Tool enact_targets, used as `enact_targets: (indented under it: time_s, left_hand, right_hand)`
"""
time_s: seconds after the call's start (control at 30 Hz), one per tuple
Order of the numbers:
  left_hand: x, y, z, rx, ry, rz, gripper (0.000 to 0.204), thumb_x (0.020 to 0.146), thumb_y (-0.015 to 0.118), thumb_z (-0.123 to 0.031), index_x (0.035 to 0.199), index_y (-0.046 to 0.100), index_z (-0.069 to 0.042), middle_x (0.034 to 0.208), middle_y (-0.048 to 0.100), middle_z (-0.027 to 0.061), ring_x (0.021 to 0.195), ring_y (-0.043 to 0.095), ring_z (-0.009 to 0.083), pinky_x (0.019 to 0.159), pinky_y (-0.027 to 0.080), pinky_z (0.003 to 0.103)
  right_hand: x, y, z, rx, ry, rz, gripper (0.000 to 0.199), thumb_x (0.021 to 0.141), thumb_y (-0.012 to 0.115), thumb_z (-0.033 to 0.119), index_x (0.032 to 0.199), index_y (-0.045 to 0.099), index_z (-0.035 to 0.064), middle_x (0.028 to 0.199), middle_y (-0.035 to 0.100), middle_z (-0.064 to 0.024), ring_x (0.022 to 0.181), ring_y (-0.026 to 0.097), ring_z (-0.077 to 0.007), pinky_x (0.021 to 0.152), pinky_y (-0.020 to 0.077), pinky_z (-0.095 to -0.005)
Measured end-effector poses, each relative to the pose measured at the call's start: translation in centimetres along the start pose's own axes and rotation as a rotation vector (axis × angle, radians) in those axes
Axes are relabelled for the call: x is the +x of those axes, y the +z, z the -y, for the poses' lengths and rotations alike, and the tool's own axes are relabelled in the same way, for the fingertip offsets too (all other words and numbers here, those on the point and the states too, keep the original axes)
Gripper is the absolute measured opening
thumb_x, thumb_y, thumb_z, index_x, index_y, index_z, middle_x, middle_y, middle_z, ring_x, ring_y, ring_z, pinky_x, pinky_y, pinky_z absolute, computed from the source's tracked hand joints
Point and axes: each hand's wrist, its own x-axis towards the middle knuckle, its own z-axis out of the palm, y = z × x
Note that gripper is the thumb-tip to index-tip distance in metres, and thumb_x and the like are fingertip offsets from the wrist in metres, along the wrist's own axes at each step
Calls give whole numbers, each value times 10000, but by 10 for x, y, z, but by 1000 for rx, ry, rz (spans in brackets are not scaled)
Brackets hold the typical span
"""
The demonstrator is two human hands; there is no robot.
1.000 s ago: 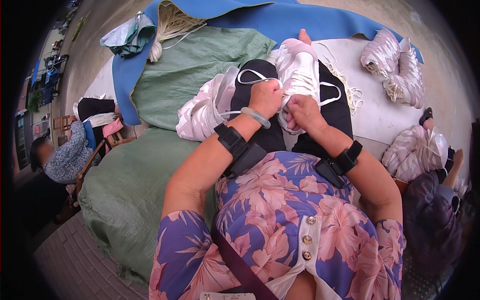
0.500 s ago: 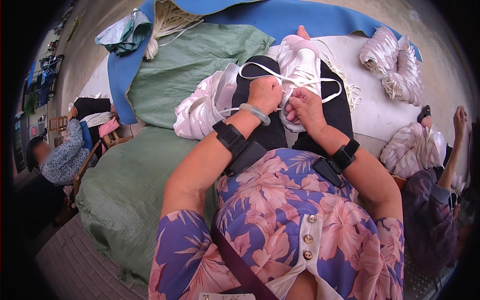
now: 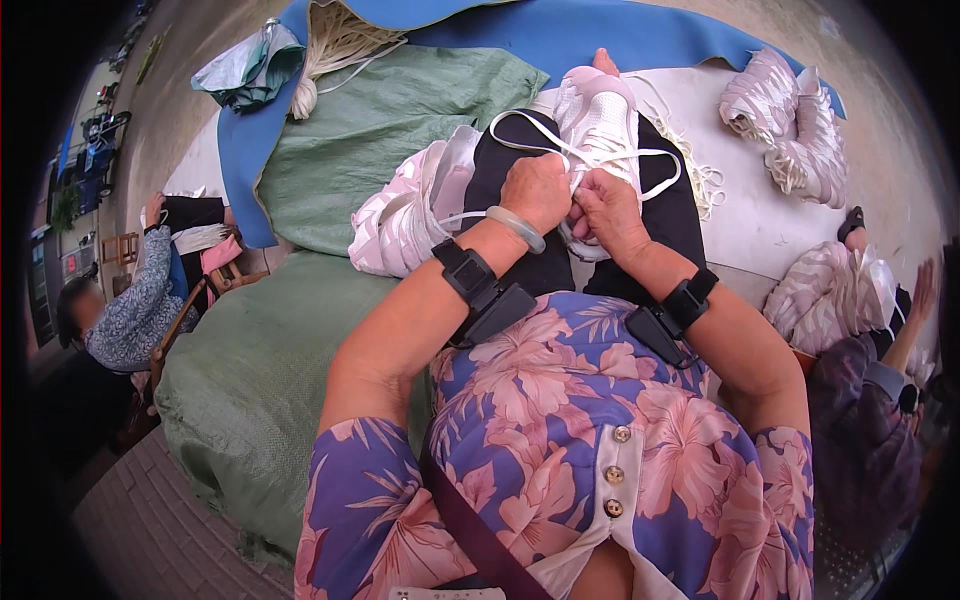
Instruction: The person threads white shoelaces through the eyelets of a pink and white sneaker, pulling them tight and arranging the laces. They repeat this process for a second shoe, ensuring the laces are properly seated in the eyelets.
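Note:
A white and pale pink sneaker [image 3: 606, 115] lies across my lap, its toe pointing away from me. White shoelace [image 3: 660, 153] runs over its upper and forms loose loops to both sides. My left hand [image 3: 538, 190] is closed on the lace at the shoe's left edge. Beside it, nearly touching, my right hand [image 3: 608, 212] pinches the lace over the shoe's opening. The fingertips partly hide the eyelets and the lace ends. Left of my thigh, more pink and white shoe uppers [image 3: 400, 215] are stacked together, near my left forearm.
Green woven sacks [image 3: 270, 390] fill the left side. A bundle of cream laces [image 3: 345, 45] rests on the far sack, and loose laces [image 3: 705, 185] lie right of my leg. Stacked shoes [image 3: 815, 140] are at far right. People sit at left [image 3: 135, 325] and right [image 3: 865, 430].
My left hand has shifted slightly right, closer to my right hand, and the left lace loop has moved with it. The person at right has moved a raised hand.

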Motion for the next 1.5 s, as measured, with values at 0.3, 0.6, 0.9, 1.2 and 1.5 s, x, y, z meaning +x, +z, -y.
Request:
enact_targets:
  time_s: [0.3,0.6,0.9,1.2,1.5]
  left_hand:
    - [-14,-22,2,-232,-125,168,192,795,576,-155,680,596,-2,516,572,88,386,555,147,371,422,278]
    - [-13,8,-35,-220,189,112,127,765,541,-68,848,615,-8,612,582,187,546,615,264,510,466,316]
    - [-9,10,-38,-624,-518,374,138,800,505,-29,885,610,-4,582,569,45,367,478,86,333,365,226]
    - [-5,9,-32,-619,-612,417,98,778,508,-36,758,601,-13,571,576,87,375,503,150,337,372,275]
    - [-18,-73,11,197,143,200,57,796,488,-103,750,493,-69,605,525,183,600,539,400,521,407,485]
  right_hand:
    - [-73,-87,15,-467,10,200,127,834,491,82,734,500,6,554,523,-62,429,535,-131,408,436,-264]
    - [-63,-113,-6,-655,-293,-66,115,744,596,111,753,513,31,657,537,-71,525,533,-160,494,439,-279]
    - [-32,-50,-5,-774,-736,-218,270,694,647,170,908,528,57,770,542,-102,714,568,-273,628,457,-366]
    - [-19,-44,-16,-663,-707,-116,277,701,630,128,944,520,52,768,525,-111,770,569,-304,673,457,-384]
    - [-25,-70,-21,-416,-571,8,255,726,627,44,954,513,44,772,558,-113,688,573,-282,619,464,-323]
